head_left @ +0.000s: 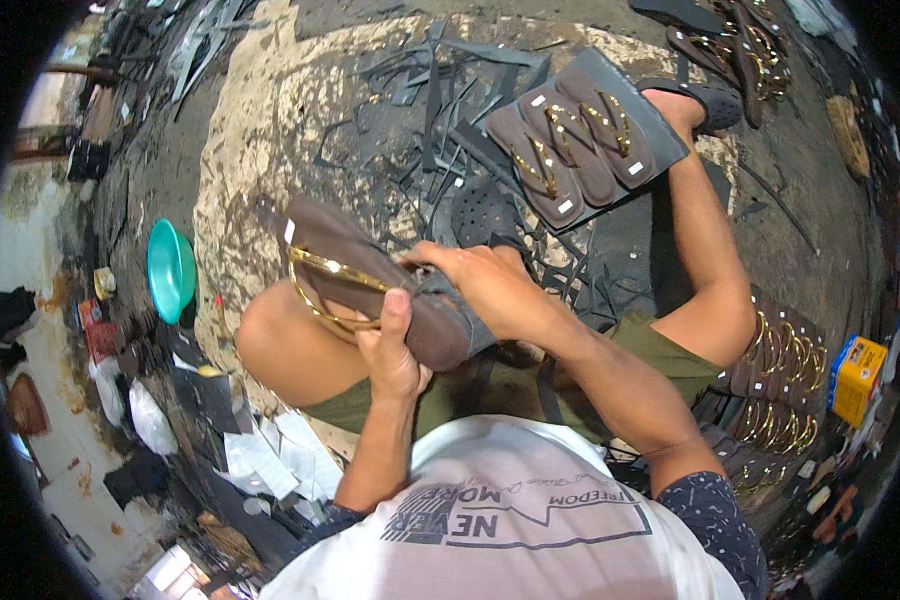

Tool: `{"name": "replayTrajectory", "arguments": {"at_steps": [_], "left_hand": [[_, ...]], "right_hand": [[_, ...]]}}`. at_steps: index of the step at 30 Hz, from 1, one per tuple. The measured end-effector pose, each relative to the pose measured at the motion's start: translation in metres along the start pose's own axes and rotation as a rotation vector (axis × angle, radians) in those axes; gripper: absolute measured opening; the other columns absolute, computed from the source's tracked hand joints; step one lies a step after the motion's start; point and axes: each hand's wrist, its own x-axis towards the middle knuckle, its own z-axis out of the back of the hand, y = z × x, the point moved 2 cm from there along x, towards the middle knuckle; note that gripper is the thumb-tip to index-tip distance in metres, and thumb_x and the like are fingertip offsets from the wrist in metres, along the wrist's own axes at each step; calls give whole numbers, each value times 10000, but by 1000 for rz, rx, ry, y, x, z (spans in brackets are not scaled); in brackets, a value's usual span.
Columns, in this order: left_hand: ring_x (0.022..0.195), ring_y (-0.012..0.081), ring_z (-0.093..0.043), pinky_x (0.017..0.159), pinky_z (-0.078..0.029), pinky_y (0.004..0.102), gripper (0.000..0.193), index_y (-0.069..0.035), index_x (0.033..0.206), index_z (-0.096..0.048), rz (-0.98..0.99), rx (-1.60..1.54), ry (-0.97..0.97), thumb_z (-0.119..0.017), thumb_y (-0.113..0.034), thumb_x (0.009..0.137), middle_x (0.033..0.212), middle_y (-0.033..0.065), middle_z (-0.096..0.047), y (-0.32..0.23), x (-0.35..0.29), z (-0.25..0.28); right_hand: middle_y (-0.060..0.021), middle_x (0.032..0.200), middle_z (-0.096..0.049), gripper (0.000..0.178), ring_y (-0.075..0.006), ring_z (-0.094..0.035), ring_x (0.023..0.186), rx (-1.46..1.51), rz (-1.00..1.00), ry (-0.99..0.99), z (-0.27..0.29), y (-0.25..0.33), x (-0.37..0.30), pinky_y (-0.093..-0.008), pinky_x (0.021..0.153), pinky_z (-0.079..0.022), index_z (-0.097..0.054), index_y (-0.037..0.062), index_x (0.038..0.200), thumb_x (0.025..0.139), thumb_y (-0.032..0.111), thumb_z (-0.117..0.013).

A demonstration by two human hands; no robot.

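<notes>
Two hands meet at a brown sandal between them: the left hand closes on its near edge, thumb by the gold strap, steadying it; the right hand curls at the opposite edge, its exact grip unclear.

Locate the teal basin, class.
In the head view, the teal basin is at the left, outward of the person's left knee, beside the pale floor covering.

The left hand grips a gold-strapped brown sandal, the right hand at its edge.
</notes>
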Motion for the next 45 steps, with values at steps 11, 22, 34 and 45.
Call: {"name": "replayTrajectory", "arguments": {"at_steps": [11,22,34,45], "left_hand": [[1241,261,-556,1062,-429,399,869,-80,1555,-405,329,-69,347,-451,-754,1008,1454,102,-511,74,41,-109],[724,138,-558,570,-422,285,557,-75,1377,-601,526,294,131,-623,-507,1025,1052,16,-679,265,159,-94],[1039,268,-693,873,-576,385,824,75,1416,-479,385,358,64,-834,-447,886,1257,198,-674,238,187,-140],[1023,283,-729,875,-634,453,713,11,1402,-514,726,74,146,-786,-461,942,1213,157,-691,146,141,-139]], "right_hand": [[-34,743,-638,463,-135,-606,562,1075,-597,-632,147,-62,-4,-300,524,-525,-672,40,997,918,479,-797],[-162,1188,-721,515,-246,-692,1098,113,-649,-359,182,-31,-130,-359,952,-545,-600,-46,1347,989,299,-733],[-283,1010,-711,541,-419,-718,953,114,-994,-212,124,-51,-149,-488,856,-550,-479,-39,1432,1110,395,-488],[-325,1045,-702,402,-525,-694,906,-353,-794,-58,88,-68,-115,-584,731,-567,-544,-32,1139,1068,361,-583]]}}
